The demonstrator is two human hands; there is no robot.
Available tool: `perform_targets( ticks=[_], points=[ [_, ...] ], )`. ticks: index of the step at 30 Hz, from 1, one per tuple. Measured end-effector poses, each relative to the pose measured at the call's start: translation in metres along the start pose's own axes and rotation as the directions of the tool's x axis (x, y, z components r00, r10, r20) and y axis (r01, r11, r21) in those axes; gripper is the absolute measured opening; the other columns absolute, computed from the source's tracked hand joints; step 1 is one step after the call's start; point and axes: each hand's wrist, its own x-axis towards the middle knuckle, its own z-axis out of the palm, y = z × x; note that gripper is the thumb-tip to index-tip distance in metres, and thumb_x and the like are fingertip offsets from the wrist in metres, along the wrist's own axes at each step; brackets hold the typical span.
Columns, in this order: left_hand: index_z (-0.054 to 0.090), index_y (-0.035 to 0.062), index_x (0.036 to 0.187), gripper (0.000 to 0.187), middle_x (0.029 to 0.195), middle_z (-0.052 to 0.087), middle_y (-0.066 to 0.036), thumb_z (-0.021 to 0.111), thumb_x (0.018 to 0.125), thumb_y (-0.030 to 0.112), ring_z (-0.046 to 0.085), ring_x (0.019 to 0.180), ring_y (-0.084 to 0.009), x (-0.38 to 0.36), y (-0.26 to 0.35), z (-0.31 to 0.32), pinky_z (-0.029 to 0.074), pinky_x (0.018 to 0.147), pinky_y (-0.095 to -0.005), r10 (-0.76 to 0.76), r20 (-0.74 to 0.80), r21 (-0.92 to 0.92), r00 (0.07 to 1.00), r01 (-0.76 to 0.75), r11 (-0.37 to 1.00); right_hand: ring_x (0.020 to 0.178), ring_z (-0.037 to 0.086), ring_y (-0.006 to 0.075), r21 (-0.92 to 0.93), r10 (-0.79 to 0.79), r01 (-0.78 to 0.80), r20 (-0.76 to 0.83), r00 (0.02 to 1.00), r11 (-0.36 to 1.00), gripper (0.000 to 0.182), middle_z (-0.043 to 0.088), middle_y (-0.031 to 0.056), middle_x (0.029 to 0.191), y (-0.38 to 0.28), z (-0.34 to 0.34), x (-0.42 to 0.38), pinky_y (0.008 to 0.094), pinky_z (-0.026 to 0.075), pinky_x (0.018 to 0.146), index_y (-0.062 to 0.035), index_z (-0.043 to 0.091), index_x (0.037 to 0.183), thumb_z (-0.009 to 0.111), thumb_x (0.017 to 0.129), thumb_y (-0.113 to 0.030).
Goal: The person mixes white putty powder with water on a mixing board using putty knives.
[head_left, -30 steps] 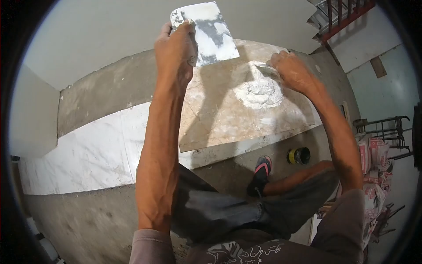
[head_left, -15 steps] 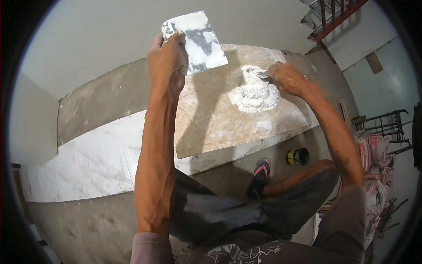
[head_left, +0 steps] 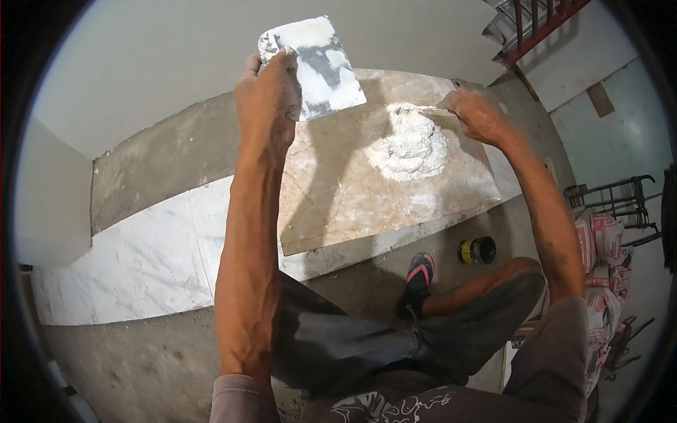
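Note:
A flat square plate (head_left: pixel 321 74), smeared with white paste, is held up by my left hand (head_left: pixel 268 95), with the thumb on its face. My right hand (head_left: pixel 479 116) grips a small metal spatula (head_left: pixel 434 110) whose tip reaches the top right of a white powdery heap (head_left: pixel 410 149). The heap lies on a brown board (head_left: pixel 338 190) stained with white. Part of my left palm is hidden behind the plate.
Under the brown board runs a long white sheet (head_left: pixel 134 261). A black pot with a yellow label (head_left: pixel 477 250) stands on the floor near my sandalled foot (head_left: pixel 419 275). Red-and-white sacks (head_left: pixel 605 236) and a black metal frame (head_left: pixel 620 201) are at the right; a red ladder (head_left: pixel 543 32) is above.
My right hand has moved a little right and up with the spatula, away from the heap's middle. My left hand and the plate have barely moved.

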Motion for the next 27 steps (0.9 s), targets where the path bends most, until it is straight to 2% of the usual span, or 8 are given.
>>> perform_targets(
  ticks=[4,9,11,14,17,20,24,27],
  points=[
    [0.052,-0.0083,0.114,0.028,0.089,0.06,-0.008,0.059,0.091,0.006,0.059,0.072,-0.0101,0.0,0.001,0.0,0.048,0.055,-0.0201,0.019,0.017,-0.048,1.0,-0.018,0.999,0.104,0.057,0.0317,-0.063,0.068,-0.063,0.081,0.994,0.996,0.04,0.063,0.0136,0.108,-0.019,0.015,-0.02,0.0423,0.044,0.091,-0.006,0.064,0.117,0.061,0.078,0.002],
    [0.052,-0.0087,0.113,0.027,0.09,0.061,-0.009,0.059,0.09,0.006,0.06,0.072,-0.011,0.0,-0.001,-0.004,0.049,0.055,-0.021,0.001,0.052,0.012,0.999,-0.002,1.0,0.105,0.057,0.0313,0.084,0.091,-0.084,-0.078,0.993,0.993,0.039,0.064,0.0137,0.111,-0.031,0.003,-0.036,0.042,0.044,0.093,-0.0058,0.065,0.114,0.057,0.078,0.006],
    [0.052,-0.0075,0.111,0.026,0.087,0.06,-0.008,0.059,0.091,0.007,0.059,0.069,-0.0108,0.002,-0.005,0.0,0.048,0.053,-0.0217,0.012,0.017,-0.01,1.0,-0.012,1.0,0.103,0.057,0.0322,0.09,0.051,-0.043,-0.092,0.995,0.995,0.041,0.063,0.0155,0.107,-0.037,0.011,-0.04,0.0417,0.046,0.091,-0.0042,0.065,0.111,0.053,0.075,0.011],
    [0.052,-0.0063,0.109,0.024,0.085,0.06,-0.008,0.058,0.091,0.007,0.058,0.066,-0.0101,0.001,-0.005,0.005,0.048,0.051,-0.0219,0.0,0.014,-0.011,1.0,0.001,1.0,0.103,0.057,0.0309,0.07,0.018,-0.012,-0.088,0.996,0.997,0.04,0.063,0.0152,0.105,-0.049,0.016,-0.049,0.0409,0.045,0.091,-0.0045,0.065,0.112,0.055,0.075,0.008],
    [0.052,-0.0055,0.109,0.023,0.085,0.06,-0.007,0.059,0.09,0.007,0.058,0.066,-0.0096,0.002,-0.006,0.002,0.048,0.051,-0.0218,-0.013,0.023,0.01,1.0,0.013,1.0,0.102,0.057,0.0297,0.006,0.083,-0.083,-0.084,0.993,0.997,0.036,0.063,0.0144,0.103,-0.038,0.002,-0.046,0.041,0.045,0.09,-0.0034,0.064,0.11,0.056,0.076,0.007],
    [0.053,-0.0052,0.109,0.023,0.085,0.059,-0.007,0.059,0.09,0.006,0.057,0.065,-0.0096,0.004,-0.01,0.003,0.048,0.051,-0.0213,-0.016,0.036,-0.023,0.999,0.017,1.0,0.1,0.057,0.0296,0.023,0.071,-0.069,-0.166,0.984,0.997,0.029,0.063,0.0133,0.102,-0.054,-0.017,-0.038,0.0413,0.045,0.087,-0.0024,0.063,0.105,0.056,0.078,0.005],
    [0.051,-0.0073,0.113,0.027,0.085,0.059,-0.008,0.058,0.09,0.005,0.057,0.066,-0.0092,-0.001,-0.004,0.006,0.048,0.053,-0.02,-0.016,0.031,-0.042,0.999,0.017,0.999,0.1,0.057,0.0278,-0.08,-0.086,0.093,0.082,0.993,0.993,0.024,0.063,0.0109,0.101,-0.063,-0.011,-0.028,0.041,0.044,0.086,-0.0044,0.064,0.103,0.058,0.08,0.001],
    [0.05,-0.0092,0.114,0.029,0.086,0.059,-0.008,0.058,0.089,0.003,0.057,0.067,-0.0088,-0.004,0.002,0.005,0.049,0.054,-0.0189,-0.014,0.016,0.004,1.0,0.014,1.0,0.1,0.057,0.0265,-0.113,-0.054,0.056,0.016,0.998,0.992,0.022,0.063,0.0099,0.099,-0.065,-0.033,-0.032,0.0398,0.044,0.085,-0.0047,0.065,0.101,0.06,0.081,-0.001]
  ],
)
